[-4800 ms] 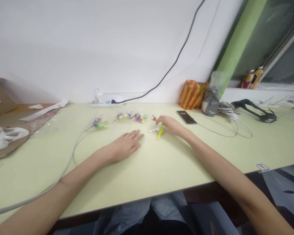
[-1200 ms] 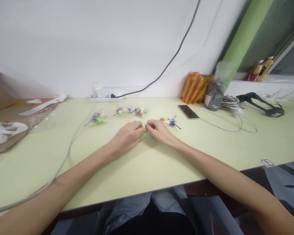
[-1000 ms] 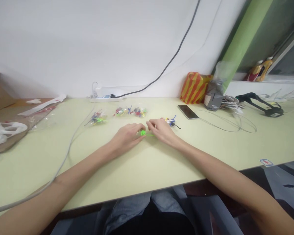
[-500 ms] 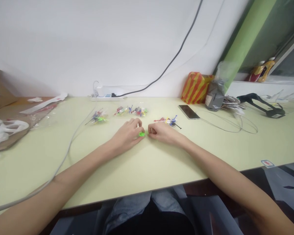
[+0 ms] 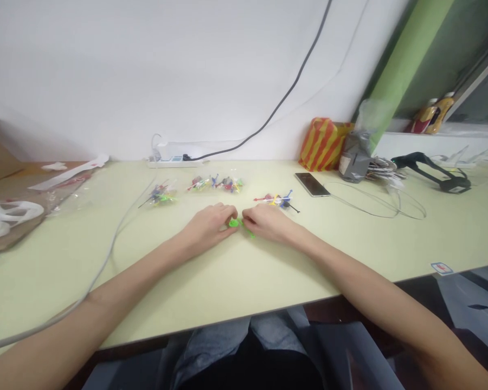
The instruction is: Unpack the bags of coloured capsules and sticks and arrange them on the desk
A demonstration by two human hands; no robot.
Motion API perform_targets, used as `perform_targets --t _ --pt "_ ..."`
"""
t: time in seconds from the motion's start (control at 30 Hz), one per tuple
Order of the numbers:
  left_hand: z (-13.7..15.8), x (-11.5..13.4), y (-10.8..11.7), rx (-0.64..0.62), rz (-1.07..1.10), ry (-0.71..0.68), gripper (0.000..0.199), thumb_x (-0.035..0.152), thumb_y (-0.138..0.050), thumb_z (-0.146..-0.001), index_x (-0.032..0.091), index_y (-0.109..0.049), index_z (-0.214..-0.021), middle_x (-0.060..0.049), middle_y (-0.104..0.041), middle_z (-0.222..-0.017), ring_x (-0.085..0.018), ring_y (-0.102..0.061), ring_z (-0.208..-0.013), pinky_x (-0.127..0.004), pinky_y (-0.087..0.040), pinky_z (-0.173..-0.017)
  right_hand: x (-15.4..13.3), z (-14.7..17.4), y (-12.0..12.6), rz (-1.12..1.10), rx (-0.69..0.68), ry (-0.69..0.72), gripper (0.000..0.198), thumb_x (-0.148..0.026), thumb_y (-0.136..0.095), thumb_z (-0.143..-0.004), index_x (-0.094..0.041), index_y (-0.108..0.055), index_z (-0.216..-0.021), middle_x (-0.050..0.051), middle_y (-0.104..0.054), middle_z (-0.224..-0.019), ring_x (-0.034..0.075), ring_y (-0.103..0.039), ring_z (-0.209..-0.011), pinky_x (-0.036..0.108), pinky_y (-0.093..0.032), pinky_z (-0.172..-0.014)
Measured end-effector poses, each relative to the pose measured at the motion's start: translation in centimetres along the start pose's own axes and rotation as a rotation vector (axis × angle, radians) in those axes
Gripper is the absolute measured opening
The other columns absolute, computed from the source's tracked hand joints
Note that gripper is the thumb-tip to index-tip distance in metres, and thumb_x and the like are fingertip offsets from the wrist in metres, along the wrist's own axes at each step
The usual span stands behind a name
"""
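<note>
My left hand (image 5: 215, 223) pinches a small bright green plastic piece (image 5: 233, 222) just above the pale tabletop. Close beside it, my right hand (image 5: 265, 221) has its fingers closed on a second green plastic piece (image 5: 251, 234), part of which pokes out below the fingertips. The fingers cover most of both pieces, so I cannot tell whether they touch. Just behind my right hand lies a heap of coloured plastic parts (image 5: 282, 200) in red, white, yellow, blue and black.
More bagged coloured parts (image 5: 162, 194) lie behind my left hand, with other bags (image 5: 228, 184) further back. A phone (image 5: 312, 184) and a striped bag (image 5: 323, 145) are to the right. A grey cable (image 5: 113, 246) runs along the left, near a power strip (image 5: 173, 162).
My right hand has turned slightly and moved closer to the left. A green piece now shows beneath its fingers. My left hand keeps its pinch. The view has shifted a little.
</note>
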State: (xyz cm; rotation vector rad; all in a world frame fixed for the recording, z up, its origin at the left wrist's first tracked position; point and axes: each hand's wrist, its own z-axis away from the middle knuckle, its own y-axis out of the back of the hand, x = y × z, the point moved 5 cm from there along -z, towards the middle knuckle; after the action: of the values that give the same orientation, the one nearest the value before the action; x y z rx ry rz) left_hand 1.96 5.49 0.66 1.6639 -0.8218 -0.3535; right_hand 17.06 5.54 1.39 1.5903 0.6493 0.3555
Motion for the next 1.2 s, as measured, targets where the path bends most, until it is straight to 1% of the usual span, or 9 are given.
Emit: perform_targets --t 0.17,0.4,0.5,0.63,0.7,0.8,1.0,1.1,1.2 --pt "0.0 0.0 -0.1 0.001 0.010 0.003 0.016 0.036 -0.055 -0.095 0.021 -0.058 -0.100 -0.004 -0.063 -0.090 -0.023 -0.059 -0.087 -0.034 -0.043 -0.076 0.3 -0.2 0.1 -0.088 0.048 0.030 0.015 -0.016 -0.052 -0.095 -0.017 -0.067 -0.094 0.006 -0.070 -0.086 0.017 -0.059 -0.076 0.026 -0.030 -0.065" --pt "-0.1 -0.6 -0.2 0.023 0.026 -0.019 0.019 0.039 -0.058 -0.095 0.022 -0.058 -0.104 -0.003 -0.064 -0.088 -0.023 -0.059 -0.087 -0.033 -0.041 -0.074 -0.2 0.1 0.3 -0.158 0.041 0.036 0.025 -0.016 -0.050 -0.095 -0.016 -0.061 -0.072 0.003 -0.062 -0.070 0.013 -0.048 -0.061 0.027 -0.027 -0.061" --pt "-0.1 -0.8 -0.4 0.014 0.036 -0.018 0.021 0.040 -0.061 -0.094 0.023 -0.057 -0.105 -0.002 -0.064 -0.088 -0.023 -0.059 -0.088 -0.033 -0.041 -0.075 1.1 0.1 1.8 -0.100 0.139 -0.006 0.030 -0.018 -0.049 -0.098 -0.017 -0.060 -0.070 0.003 -0.062 -0.070 0.014 -0.049 -0.064 0.028 -0.028 -0.063" --pt "-0.1 -0.5 -0.2 -0.010 0.037 -0.031 0.019 0.036 -0.063 -0.093 0.023 -0.057 -0.107 -0.002 -0.065 -0.092 -0.023 -0.060 -0.090 -0.034 -0.042 -0.079 4.7 0.1 4.0 -0.066 0.341 -0.139 0.022 -0.019 -0.050 -0.099 -0.017 -0.066 -0.084 0.007 -0.068 -0.091 0.018 -0.057 -0.084 0.028 -0.033 -0.069" --pt "0.0 -0.3 0.0 -0.016 0.024 -0.026 0.021 0.033 -0.063 -0.094 0.022 -0.058 -0.110 -0.003 -0.065 -0.094 -0.023 -0.061 -0.092 -0.034 -0.042 -0.080 6.6 0.0 4.3 -0.047 0.300 -0.188 0.013 -0.019 -0.057 -0.096 -0.018 -0.070 -0.092 0.007 -0.069 -0.096 0.019 -0.059 -0.089 0.027 -0.035 -0.071" --pt "0.1 -0.1 0.2 -0.028 0.004 -0.019 0.023 0.031 -0.063 -0.094 0.022 -0.058 -0.114 -0.003 -0.067 -0.096 -0.024 -0.061 -0.094 -0.034 -0.042 -0.080 8.4 0.2 4.0 -0.070 0.120 -0.164 0.012 -0.019 -0.063 -0.093 -0.020 -0.073 -0.100 0.006 -0.070 -0.096 0.020 -0.060 -0.088 0.027 -0.038 -0.072" --pt "0.0 -0.2 0.0 -0.002 0.004 -0.041 0.027 0.037 -0.062 -0.095 0.022 -0.060 -0.118 -0.004 -0.068 -0.096 -0.023 -0.062 -0.094 -0.035 -0.044 -0.082 8.8 0.3 3.3 -0.065 0.033 -0.080 0.021 -0.006 -0.063 -0.088 -0.021 -0.076 -0.097 0.007 -0.070 -0.101 0.021 -0.061 -0.099 0.027 -0.040 -0.078" --pt "0.1 0.0 0.8 0.105 0.042 -0.023 0.023 0.039 -0.052 -0.100 0.021 -0.062 -0.111 -0.003 -0.069 -0.090 -0.023 -0.062 -0.093 -0.037 -0.045 -0.085 8.1 -0.1 2.5 -0.036 -0.007 -0.049 0.016 -0.005 -0.063 -0.086 -0.017 -0.073 -0.089 0.008 -0.069 -0.097 0.019 -0.061 -0.092 0.026 -0.039 -0.075" --pt "0.3 0.4 2.2 0.263 0.047 -0.026 0.026 0.033 -0.041 -0.104 0.020 -0.063 -0.105 -0.004 -0.070 -0.092 -0.022 -0.062 -0.093 -0.038 -0.046 -0.087 7.1 0.0 3.2 -0.032 0.099 -0.032 0.011 -0.009 -0.063 -0.089 -0.017 -0.070 -0.085 0.006 -0.067 -0.093 0.018 -0.059 -0.086 0.027 -0.036 -0.072"
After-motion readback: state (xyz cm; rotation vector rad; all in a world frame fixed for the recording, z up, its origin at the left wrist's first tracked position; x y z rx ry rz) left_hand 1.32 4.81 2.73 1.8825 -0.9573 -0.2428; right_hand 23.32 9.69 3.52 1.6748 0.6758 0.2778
